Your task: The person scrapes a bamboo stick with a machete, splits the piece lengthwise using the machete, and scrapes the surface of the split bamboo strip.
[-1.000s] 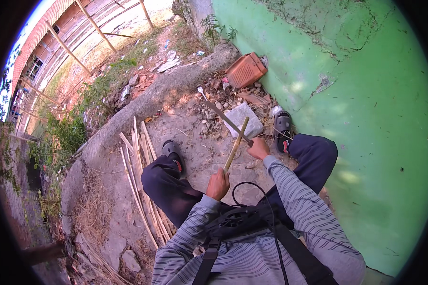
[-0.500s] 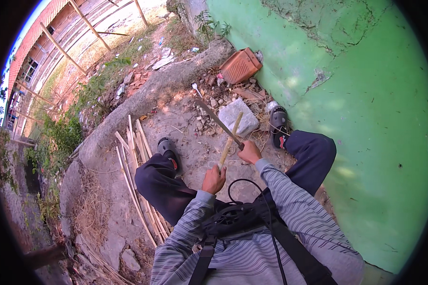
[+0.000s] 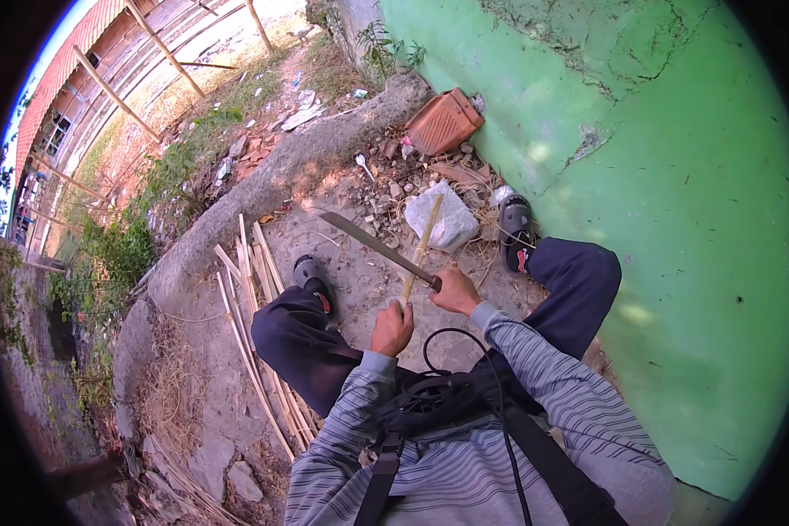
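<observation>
My left hand [image 3: 392,330] is closed round the near end of a pale bamboo strip [image 3: 427,234]. The strip points away from me, and its far end overlaps a whitish stone block [image 3: 454,221] on the ground; whether it touches the block I cannot tell. In my right hand [image 3: 455,290] is the handle of a machete [image 3: 370,242]. Its long dark blade slants up to the left and crosses the strip just beyond my left hand. More pale bamboo strips [image 3: 256,337] lie in a loose pile beside my left leg.
A green wall [image 3: 675,263] rises on the right. An orange-brown clay piece [image 3: 444,123] leans by it among rubble. A low rough concrete ridge [image 3: 203,230] curves along the left, with plants [image 3: 118,259] beyond. My shoes [image 3: 314,279] stand either side of the work.
The machete has swung lower and to the left, its blade now flatter across the strip. My right hand has come slightly closer to me and leftward. The bamboo strip has tilted a little more upright.
</observation>
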A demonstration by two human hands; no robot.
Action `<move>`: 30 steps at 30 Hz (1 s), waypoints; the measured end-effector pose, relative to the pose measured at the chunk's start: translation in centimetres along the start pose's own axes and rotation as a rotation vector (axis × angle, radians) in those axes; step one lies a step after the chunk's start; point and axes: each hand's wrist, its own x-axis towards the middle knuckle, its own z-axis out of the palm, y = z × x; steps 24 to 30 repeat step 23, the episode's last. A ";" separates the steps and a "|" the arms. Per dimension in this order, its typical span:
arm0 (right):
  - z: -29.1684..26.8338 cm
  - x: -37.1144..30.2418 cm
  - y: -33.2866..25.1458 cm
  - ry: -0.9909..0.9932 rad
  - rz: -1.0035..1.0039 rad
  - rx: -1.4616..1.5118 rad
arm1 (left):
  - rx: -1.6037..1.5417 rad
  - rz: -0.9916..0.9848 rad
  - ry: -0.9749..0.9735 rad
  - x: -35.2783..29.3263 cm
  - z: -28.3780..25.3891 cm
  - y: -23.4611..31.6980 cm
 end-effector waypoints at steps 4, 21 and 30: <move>-0.5 1.8 2.3 0.054 0.082 -0.088 | 0.062 -0.026 0.024 -0.8 0.7 0.0; -2.2 4.6 6.9 0.061 0.247 0.003 | 0.001 -0.119 -0.167 -0.1 2.1 1.3; -1.7 2.6 4.5 -0.004 0.083 -0.086 | -0.060 -0.170 -0.145 -0.2 1.4 0.4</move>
